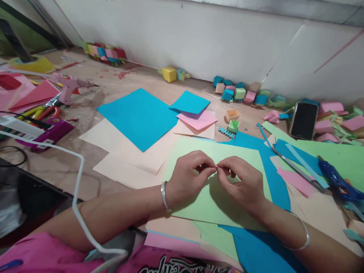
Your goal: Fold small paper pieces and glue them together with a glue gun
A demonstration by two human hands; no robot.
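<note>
My left hand (192, 170) and my right hand (243, 182) meet fingertip to fingertip above a pale green paper sheet (179, 204). Each is closed in a pinch of thumb and forefinger. A tiny reddish speck shows where the fingertips touch; what it belongs to is hidden and too small to name. Just beyond the hands stand a small open green paper box (234, 126) and an open peach paper box (232, 115). Beside them lies a zigzag blue paper strip (226, 132).
Blue sheets (140, 117) and a folded pink paper (199, 120) lie beyond the left hand. Folded paper cubes (227, 94) line the wall. At right are a phone (304, 120), tweezers (298, 168) and a blue glue gun (338, 180). A white cable (78, 182) crosses the left forearm.
</note>
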